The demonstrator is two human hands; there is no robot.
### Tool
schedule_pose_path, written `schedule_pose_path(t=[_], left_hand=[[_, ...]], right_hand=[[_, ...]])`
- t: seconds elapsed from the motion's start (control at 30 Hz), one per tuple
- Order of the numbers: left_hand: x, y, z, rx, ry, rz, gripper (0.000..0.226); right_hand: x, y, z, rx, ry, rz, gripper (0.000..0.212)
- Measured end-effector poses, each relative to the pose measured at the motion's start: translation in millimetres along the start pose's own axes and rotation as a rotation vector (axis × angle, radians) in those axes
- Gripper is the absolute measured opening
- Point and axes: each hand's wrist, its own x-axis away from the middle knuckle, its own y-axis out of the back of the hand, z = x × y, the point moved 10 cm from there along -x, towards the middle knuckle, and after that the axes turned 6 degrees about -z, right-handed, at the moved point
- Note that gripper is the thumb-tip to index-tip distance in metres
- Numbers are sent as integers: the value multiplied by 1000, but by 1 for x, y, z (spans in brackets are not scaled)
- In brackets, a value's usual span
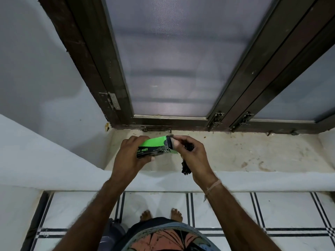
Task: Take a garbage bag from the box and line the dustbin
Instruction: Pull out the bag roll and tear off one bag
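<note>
A green and black garbage bag box [156, 146] is held above the window sill by my left hand [129, 156], which wraps its left end. My right hand [193, 156] is at the box's right end, thumb and fingers touching the end flap [170, 142]. That same hand grips a crumpled black garbage bag [186, 168], which hangs down below the palm. No dustbin is in view.
A stained stone window sill [244, 153] lies under the hands, with a dark-framed frosted window [172, 60] behind it. A white ledge [90, 180] runs along the front. Below are a tiled floor [226, 211] with black stripes and my bare feet [146, 215].
</note>
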Motion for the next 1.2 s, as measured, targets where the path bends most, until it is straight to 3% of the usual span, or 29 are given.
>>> schedule_pose_path(t=[0.17, 0.3, 0.4, 0.57, 0.7, 0.8, 0.87, 0.93, 1.0, 1.07, 1.2], left_hand=[[1, 2, -4, 53, -1, -30, 61], [2, 5, 6, 90, 45, -42, 62], [5, 2, 3, 117, 29, -13, 61], [7, -1, 5, 157, 65, -30, 63], [9, 1, 11, 162, 82, -45, 63], [9, 3, 15, 187, 89, -58, 60], [9, 5, 18, 202, 93, -66, 61], [9, 7, 20, 199, 93, -61, 63], [10, 6, 21, 192, 86, -47, 63], [10, 6, 21, 183, 79, -45, 63], [12, 5, 21, 167, 52, -40, 64]], right_hand=[[7, -21, 1, 104, 49, 167, 28], [-6, -10, 7, 58, 70, 99, 34], [-7, -12, 5, 62, 57, 154, 45], [-5, -15, 8, 139, 180, 116, 33], [1, -27, 5, 281, 251, 221, 38], [-6, -5, -6, 168, 128, 97, 31], [-10, 12, -22, 137, -76, -11, 33], [-7, 7, -38, 22, -302, 50, 29], [-6, 1, -39, -126, -400, 90, 29], [-7, -4, -29, -174, -345, 123, 29], [-7, -15, -3, 0, -117, 228, 31]])
